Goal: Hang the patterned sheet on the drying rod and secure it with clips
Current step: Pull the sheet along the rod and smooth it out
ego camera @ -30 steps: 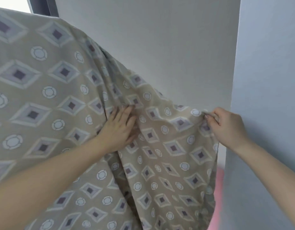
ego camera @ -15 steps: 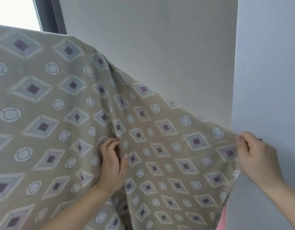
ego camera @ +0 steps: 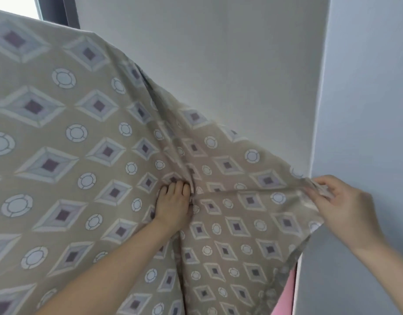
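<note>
The patterned sheet (ego camera: 66,137) is beige with grey diamonds and white circles. It drapes from the upper left down across most of the head view and hides the rod beneath it. My left hand (ego camera: 173,206) is closed on a bunch of the sheet near the middle, where folds gather. My right hand (ego camera: 346,208) pinches the sheet's right edge and holds it out toward the wall corner. No clips are in view.
A white wall (ego camera: 218,64) stands behind the sheet, and a bluish wall (ego camera: 366,110) juts out on the right. A dark window frame (ego camera: 66,12) shows at the top left. Something pink (ego camera: 284,298) shows below the sheet's right corner.
My left hand has gone from flat on the fabric to gripping a bunch of it. My right hand has pulled the edge farther right, stretching the sheet.
</note>
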